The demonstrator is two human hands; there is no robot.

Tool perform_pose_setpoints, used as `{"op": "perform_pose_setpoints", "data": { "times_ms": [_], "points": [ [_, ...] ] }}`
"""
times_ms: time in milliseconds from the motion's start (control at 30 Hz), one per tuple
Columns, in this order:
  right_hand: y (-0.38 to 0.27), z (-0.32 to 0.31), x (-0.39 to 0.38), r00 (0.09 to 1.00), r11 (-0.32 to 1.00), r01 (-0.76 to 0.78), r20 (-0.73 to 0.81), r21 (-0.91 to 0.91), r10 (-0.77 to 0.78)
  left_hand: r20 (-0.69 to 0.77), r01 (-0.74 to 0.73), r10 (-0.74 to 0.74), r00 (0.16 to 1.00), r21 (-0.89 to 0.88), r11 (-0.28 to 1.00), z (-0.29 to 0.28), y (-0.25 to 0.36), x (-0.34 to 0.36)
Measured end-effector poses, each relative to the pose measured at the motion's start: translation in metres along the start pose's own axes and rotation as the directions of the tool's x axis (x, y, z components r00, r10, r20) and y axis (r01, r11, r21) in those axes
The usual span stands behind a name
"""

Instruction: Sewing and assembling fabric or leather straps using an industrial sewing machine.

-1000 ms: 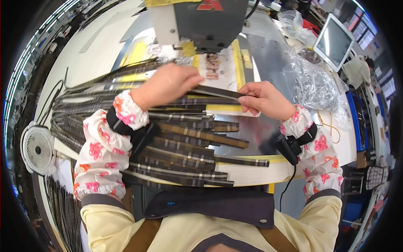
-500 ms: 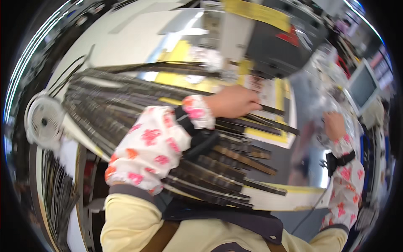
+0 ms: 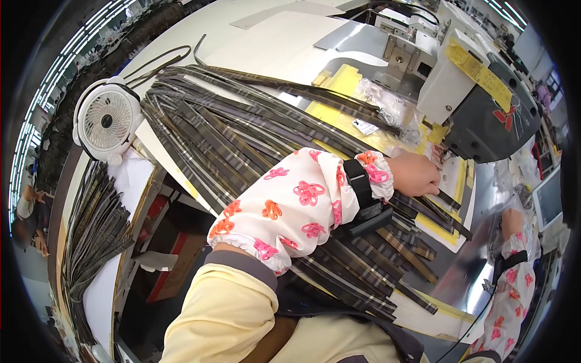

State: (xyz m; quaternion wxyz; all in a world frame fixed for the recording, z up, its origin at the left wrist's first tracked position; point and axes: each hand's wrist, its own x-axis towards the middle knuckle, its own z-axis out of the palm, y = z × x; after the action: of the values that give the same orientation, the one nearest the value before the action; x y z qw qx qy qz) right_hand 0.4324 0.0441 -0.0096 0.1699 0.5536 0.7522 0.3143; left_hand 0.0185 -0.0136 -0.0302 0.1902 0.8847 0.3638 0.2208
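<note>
My left hand [image 3: 414, 174] is closed at the right ends of a spread of dark plaid fabric strips [image 3: 242, 130]. One strip end [image 3: 449, 199] sticks out just past its curled fingers, so it seems pinched there. Other strip ends fan out below that hand, some resting on a white and yellow sheet [image 3: 437, 228]. My right hand [image 3: 512, 222] is farther right, beside clear plastic [image 3: 528, 212]; its fingers do not show clearly. Both forearms wear white flowered sleeves with black wrist straps.
A grey and white sewing machine head [image 3: 493, 112] stands beyond my left hand. A white fan [image 3: 107, 121] is at the table's left edge, above another hanging bundle of strips [image 3: 91, 236]. A screen [image 3: 549, 196] stands at far right.
The view has swung left, so the table, fan and machine sit farther right in the picture. My left hand stays closed at the strip ends; my right hand stays off to the right.
</note>
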Motion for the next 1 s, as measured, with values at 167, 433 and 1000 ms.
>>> {"op": "perform_pose_setpoints", "data": {
  "times_ms": [167,433,1000],
  "points": [
    [0.054,0.040,0.001,0.967,0.991,0.085,0.229,0.105,-0.107,-0.029,-0.069,0.069,0.997,-0.010,0.998,0.004,0.001,0.007],
    [0.030,-0.006,-0.016,0.921,0.892,0.257,-0.374,0.372,-0.109,-0.056,-0.037,0.036,0.998,-0.026,0.999,0.005,-0.002,0.005],
    [-0.127,-0.126,-0.012,0.951,-0.006,0.074,-0.073,0.997,-0.299,-0.143,-0.020,0.051,0.988,0.211,0.977,-0.020,-0.005,-0.014]
  ]
}}
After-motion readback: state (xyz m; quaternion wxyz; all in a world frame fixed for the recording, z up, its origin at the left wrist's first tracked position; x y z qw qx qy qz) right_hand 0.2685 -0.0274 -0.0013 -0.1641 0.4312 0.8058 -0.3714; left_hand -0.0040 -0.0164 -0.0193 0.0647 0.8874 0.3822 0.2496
